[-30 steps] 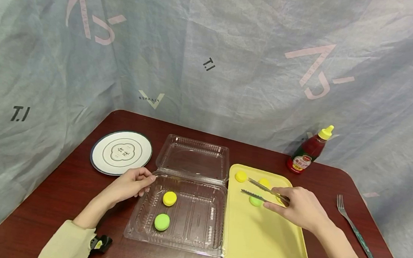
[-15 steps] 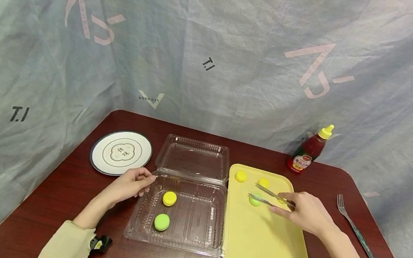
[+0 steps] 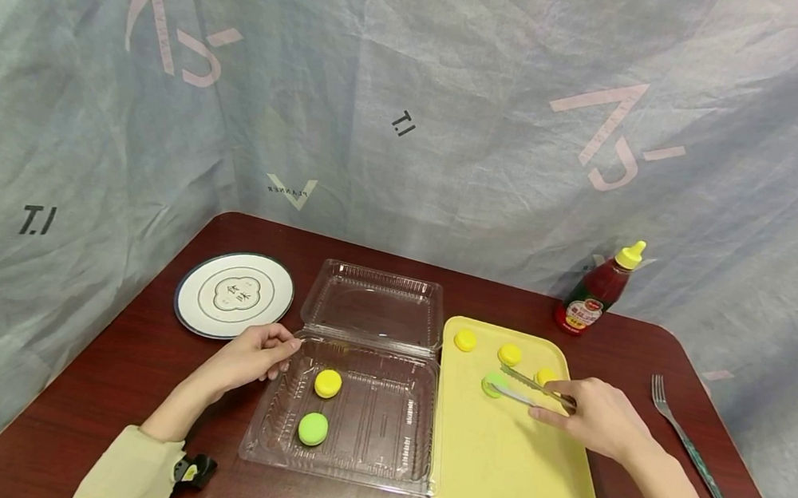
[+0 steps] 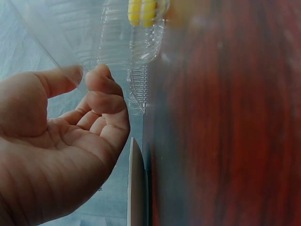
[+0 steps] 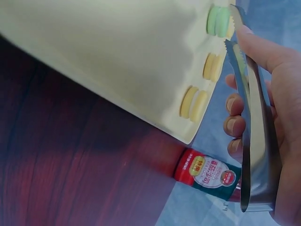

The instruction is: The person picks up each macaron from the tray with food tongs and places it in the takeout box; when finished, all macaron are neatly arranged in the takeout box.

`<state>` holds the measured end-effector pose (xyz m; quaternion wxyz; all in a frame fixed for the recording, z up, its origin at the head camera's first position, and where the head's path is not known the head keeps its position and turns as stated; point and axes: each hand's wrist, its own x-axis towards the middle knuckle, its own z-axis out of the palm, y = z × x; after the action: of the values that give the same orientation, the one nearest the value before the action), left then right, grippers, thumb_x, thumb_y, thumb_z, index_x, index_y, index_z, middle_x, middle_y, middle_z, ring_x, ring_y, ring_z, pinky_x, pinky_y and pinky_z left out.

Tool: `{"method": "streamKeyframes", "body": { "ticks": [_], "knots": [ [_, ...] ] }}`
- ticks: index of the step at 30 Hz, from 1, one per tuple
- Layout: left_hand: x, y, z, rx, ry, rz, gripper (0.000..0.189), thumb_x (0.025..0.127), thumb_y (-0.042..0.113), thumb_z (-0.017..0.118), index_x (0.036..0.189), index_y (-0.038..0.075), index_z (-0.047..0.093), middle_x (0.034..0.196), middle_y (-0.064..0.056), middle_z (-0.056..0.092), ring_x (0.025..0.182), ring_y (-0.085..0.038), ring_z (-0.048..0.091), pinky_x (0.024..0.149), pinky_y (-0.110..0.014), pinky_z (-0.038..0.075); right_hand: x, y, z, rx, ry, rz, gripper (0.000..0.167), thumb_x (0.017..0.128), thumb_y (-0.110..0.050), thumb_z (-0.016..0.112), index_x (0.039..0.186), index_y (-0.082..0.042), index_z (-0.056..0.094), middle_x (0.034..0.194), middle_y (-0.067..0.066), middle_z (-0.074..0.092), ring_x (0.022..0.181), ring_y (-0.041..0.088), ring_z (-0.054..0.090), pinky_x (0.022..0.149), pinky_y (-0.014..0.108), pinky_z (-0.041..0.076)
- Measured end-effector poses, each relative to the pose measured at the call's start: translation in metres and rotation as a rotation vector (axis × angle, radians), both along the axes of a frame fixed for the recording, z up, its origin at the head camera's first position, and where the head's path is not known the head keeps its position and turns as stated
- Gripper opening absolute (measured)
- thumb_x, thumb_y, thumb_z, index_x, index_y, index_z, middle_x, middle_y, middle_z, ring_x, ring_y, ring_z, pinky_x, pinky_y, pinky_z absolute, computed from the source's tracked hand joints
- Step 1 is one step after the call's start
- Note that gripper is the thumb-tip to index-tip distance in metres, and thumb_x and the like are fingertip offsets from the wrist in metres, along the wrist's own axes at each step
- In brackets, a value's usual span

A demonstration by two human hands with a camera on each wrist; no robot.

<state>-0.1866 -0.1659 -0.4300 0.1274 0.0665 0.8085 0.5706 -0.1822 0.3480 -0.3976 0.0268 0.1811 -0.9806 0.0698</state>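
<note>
My left hand (image 3: 254,359) pinches the left rim of a clear plastic clamshell box (image 3: 377,471), whose lid lies folded back. A yellow macaron (image 3: 327,384) and a green macaron (image 3: 313,428) sit in the box. In my right hand (image 3: 595,416) is a pair of metal tongs (image 5: 256,136), gripped along its arms. The tong tips stand apart over the yellow tray (image 3: 507,476), by a green macaron (image 3: 492,385) that one tip partly covers. I cannot tell whether they touch it. Several yellow macarons, one nearest the hand (image 3: 545,377), lie along the tray's far side.
A white plate (image 3: 200,294) with a blue rim stands at the far left. Behind the tray is a red sauce bottle (image 3: 587,298) with a yellow cap. A fork (image 3: 693,454) lies right of the tray. Cloth sheeting (image 3: 403,201) encloses the table's back and sides.
My right hand has moved right and slightly toward me with the tongs, and their tips have come closer together around the green macaron. The left hand keeps its place on the box rim.
</note>
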Motion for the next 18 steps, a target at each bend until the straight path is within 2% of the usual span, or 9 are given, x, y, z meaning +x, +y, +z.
{"method": "streamKeyframes", "body": {
  "ticks": [5,8,18],
  "knots": [
    [-0.0003,-0.0001,-0.0004,0.004,0.001,0.002,0.028,0.103,0.025,0.058,0.107,-0.002,0.059,0.072,-0.004,0.056,0.063,-0.016,0.052,0.054,-0.026,0.042,0.0,0.0008,-0.0005,-0.011,-0.013,0.008,0.055,0.08,-0.063,0.073,0.107,-0.016,0.078,0.083,-0.009,0.069,0.063,0.004,0.047,0.053,0.027,0.038],
    [-0.0004,-0.0001,-0.0002,0.004,0.002,0.002,0.028,0.102,0.025,0.058,0.106,-0.002,0.059,0.072,-0.004,0.056,0.063,-0.016,0.052,0.054,-0.026,0.042,-0.0001,0.0008,-0.0008,-0.017,-0.023,0.011,0.053,0.08,-0.063,0.073,0.106,-0.016,0.078,0.089,-0.006,0.072,0.065,0.003,0.05,0.054,0.027,0.039],
    [0.0004,0.0003,0.0009,-0.003,0.002,0.001,0.028,0.103,0.026,0.058,0.107,-0.002,0.059,0.072,-0.004,0.056,0.063,-0.016,0.051,0.055,-0.026,0.043,-0.0008,-0.0002,-0.001,-0.018,-0.042,0.017,0.05,0.082,-0.061,0.073,0.106,-0.017,0.079,0.094,-0.003,0.074,0.067,0.003,0.053,0.052,0.026,0.037]
  ]
}}
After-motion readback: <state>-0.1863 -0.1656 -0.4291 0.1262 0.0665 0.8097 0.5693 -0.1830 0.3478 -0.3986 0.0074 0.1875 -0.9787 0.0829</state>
